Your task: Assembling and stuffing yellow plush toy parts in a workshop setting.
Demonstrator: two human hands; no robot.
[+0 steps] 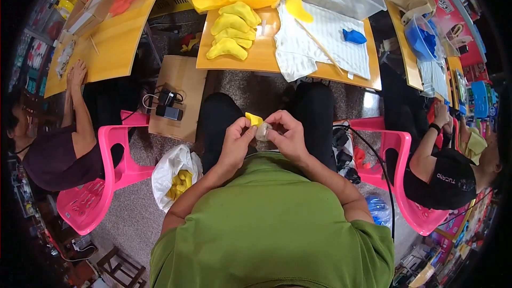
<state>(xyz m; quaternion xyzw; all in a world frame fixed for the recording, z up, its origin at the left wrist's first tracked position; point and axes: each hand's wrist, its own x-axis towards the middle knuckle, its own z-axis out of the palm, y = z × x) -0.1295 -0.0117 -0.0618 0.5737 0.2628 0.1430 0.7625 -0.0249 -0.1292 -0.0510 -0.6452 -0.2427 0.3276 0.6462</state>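
Yellow piece [255,119]: small, showing a pointed corner, poking up past the fingers of the left hand [238,136]. Pale grey wad [262,132]: rounded, crumpled-looking, sitting against the yellow piece's lower edge, being pinched by the right hand [288,132]. Material staying unclear.

The yellow cloth [254,119] looks matt, the wooden tabletop [266,56] glossy

there are two pink chairs [110,168], one held yellow piece [254,120], and two bins [341,2] on the middle table [266,56]
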